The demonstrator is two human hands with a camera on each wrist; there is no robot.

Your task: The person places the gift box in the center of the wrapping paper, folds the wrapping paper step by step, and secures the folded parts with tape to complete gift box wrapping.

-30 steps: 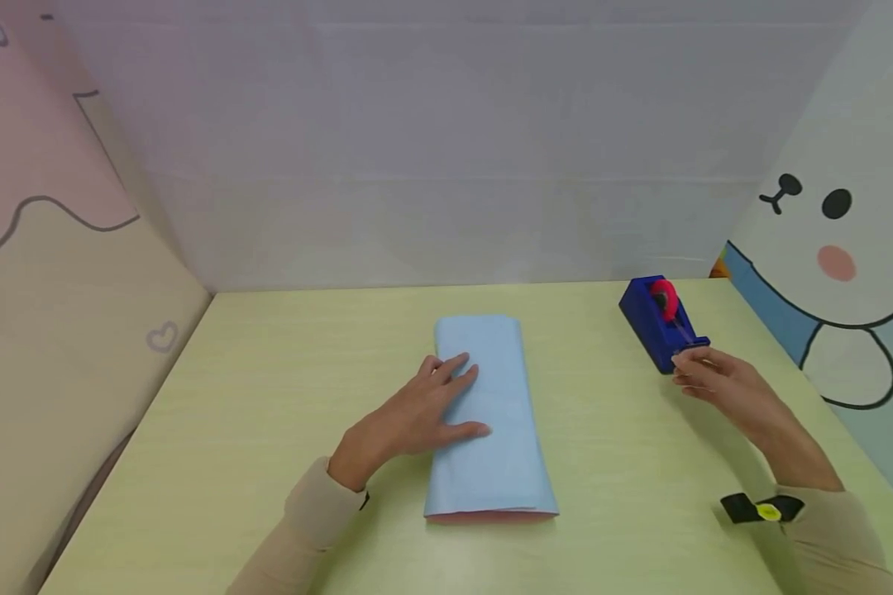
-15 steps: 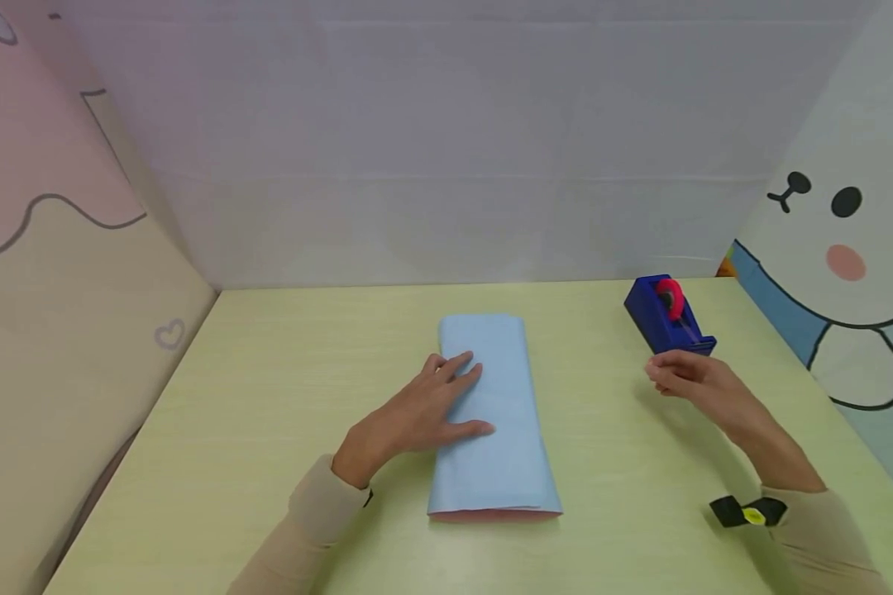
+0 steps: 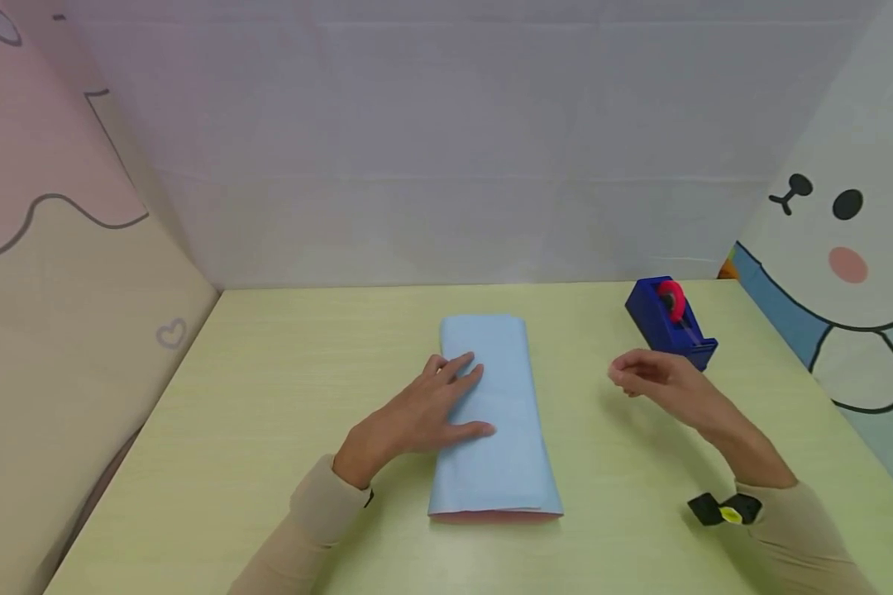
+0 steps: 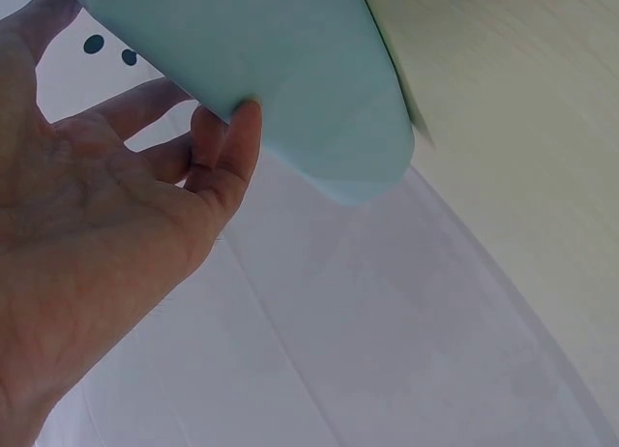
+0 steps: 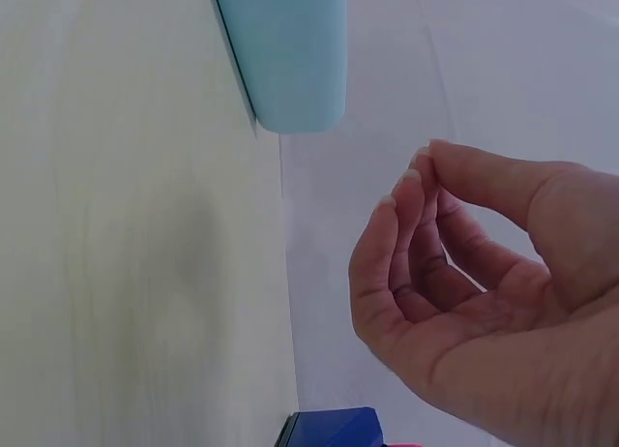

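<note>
A light blue paper (image 3: pixel 494 463), folded into a long flat shape, lies on the table; pink shows inside its near end. My left hand (image 3: pixel 417 409) rests on its left side with fingers spread and thumb tip on top. In the left wrist view, fingertips (image 4: pixel 247 118) touch the paper's edge. To the right of the paper, my right hand (image 3: pixel 666 384) is raised above the table, thumb and fingertips brought together. In the right wrist view they pinch at the tips (image 5: pixel 435 152); a clear bit of tape there is too faint to make out.
A blue tape dispenser (image 3: pixel 662 326) with a red-cored roll (image 3: pixel 673 300) stands at the back right, just beyond my right hand. A pale wall sheet (image 3: pixel 432 165) rises behind the yellow-green table (image 3: pixel 290 355). Cartoon-printed panels (image 3: pixel 848 273) flank both sides.
My right hand has drawn away from the tape dispenser's cutting edge, moving left toward the paper with its fingertips pinched together. The left hand and the paper have stayed in place.
</note>
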